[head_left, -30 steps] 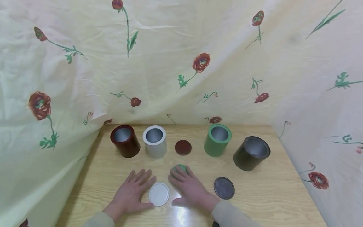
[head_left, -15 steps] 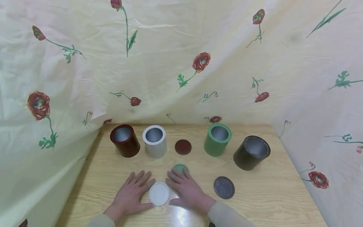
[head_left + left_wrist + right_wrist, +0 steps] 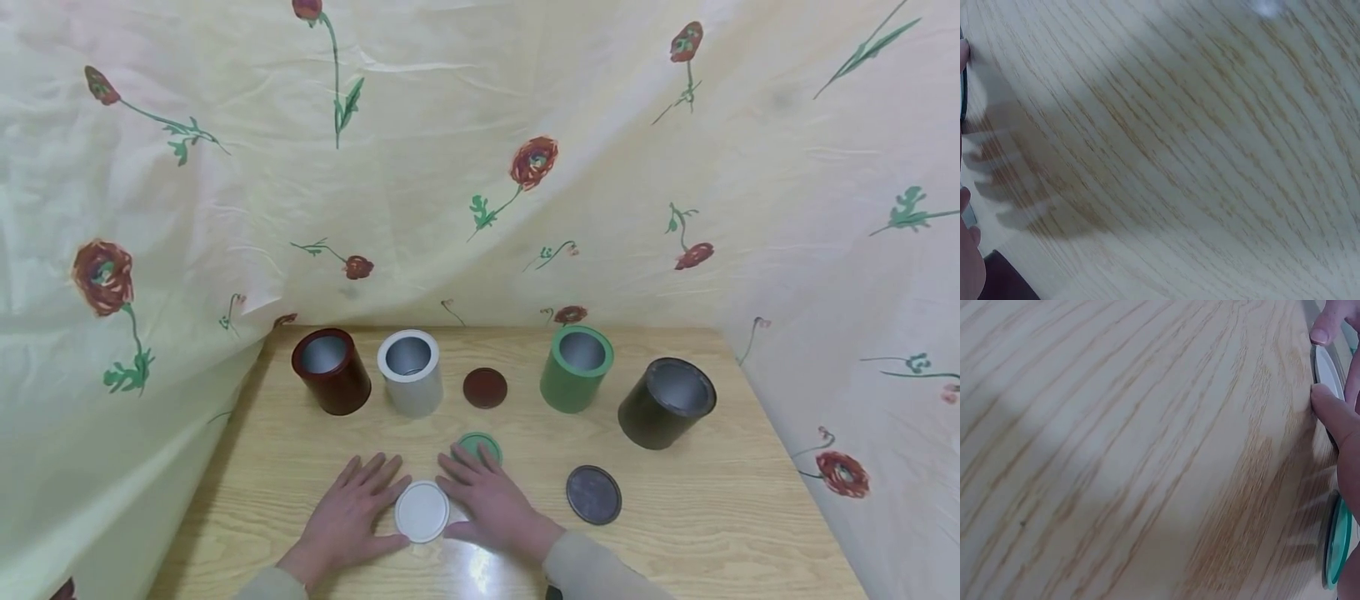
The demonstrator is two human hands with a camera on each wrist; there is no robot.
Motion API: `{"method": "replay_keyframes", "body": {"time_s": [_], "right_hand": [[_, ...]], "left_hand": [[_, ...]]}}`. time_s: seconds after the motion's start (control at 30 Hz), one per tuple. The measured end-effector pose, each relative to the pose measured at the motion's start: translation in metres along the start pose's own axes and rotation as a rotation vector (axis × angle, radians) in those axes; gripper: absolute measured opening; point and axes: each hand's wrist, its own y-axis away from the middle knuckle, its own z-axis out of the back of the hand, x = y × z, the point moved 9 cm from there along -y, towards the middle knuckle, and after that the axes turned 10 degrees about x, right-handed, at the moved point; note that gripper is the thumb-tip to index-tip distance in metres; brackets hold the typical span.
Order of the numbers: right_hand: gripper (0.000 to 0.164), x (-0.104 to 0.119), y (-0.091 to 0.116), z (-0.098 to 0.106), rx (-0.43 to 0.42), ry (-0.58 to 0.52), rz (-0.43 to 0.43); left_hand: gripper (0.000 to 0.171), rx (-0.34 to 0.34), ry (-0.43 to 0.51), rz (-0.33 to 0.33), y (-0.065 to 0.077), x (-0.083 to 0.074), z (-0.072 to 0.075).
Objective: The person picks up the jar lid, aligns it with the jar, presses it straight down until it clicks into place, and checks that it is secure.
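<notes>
The left hand (image 3: 351, 510) lies palm-down on the pale wood-grain tabletop (image 3: 712, 533), fingers straight and fanned, gripping nothing. The right hand (image 3: 491, 500) is spread likewise — also holding nothing — with fingertips over the flat, round green disc (image 3: 477, 440). Between the hands lies the flat, round white disc (image 3: 422, 512), a thumb at its edge from either side. The flat, round black disc (image 3: 594, 495) sits apart, near the right wrist.
</notes>
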Motion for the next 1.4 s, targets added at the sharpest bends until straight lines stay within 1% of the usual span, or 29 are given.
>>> {"method": "replay_keyframes", "body": {"time_s": [0.17, 0.3, 0.53, 0.63, 0.8, 0.9, 1.03, 1.17, 1.27, 1.4], "right_hand": [[0.073, 0.003, -0.001, 0.003, -0.023, -0.039, 0.006], [0.073, 0.004, -0.003, 0.004, -0.026, -0.072, 0.003], [0.074, 0.002, -0.004, 0.003, -0.045, -0.094, 0.023], [0.075, 0.000, -0.003, 0.003, -0.051, -0.118, 0.025], [0.076, -0.001, -0.001, 0.013, -0.094, -0.158, 0.048], [0.077, -0.002, 0.000, 0.020, -0.122, -0.157, 0.058], [0.077, -0.003, -0.001, 0.033, -0.185, -0.126, 0.081], [0.073, -0.004, -0.002, 0.048, -0.246, -0.086, 0.114], [0.071, -0.007, -0.003, 0.058, -0.262, -0.084, 0.126], [0.072, -0.011, -0.008, 0.068, -0.262, -0.079, 0.124]], "left_hand": [[0.086, -0.022, 0.006, -0.016, -0.001, 0.000, -0.001], [0.087, -0.049, 0.031, -0.023, 0.000, 0.000, 0.000], [0.088, -0.050, 0.076, -0.014, 0.001, -0.001, 0.004], [0.088, -0.068, 0.080, -0.016, 0.002, -0.002, 0.007], [0.086, -0.155, 0.067, -0.041, 0.003, -0.004, 0.019], [0.086, -0.209, 0.042, -0.065, 0.003, -0.005, 0.027], [0.087, -0.257, 0.024, -0.096, 0.000, -0.004, 0.038], [0.087, -0.310, 0.012, -0.135, -0.003, -0.003, 0.051], [0.084, -0.352, -0.008, -0.161, -0.005, -0.002, 0.063], [0.082, -0.396, -0.028, -0.181, -0.008, 0.001, 0.079]]}}
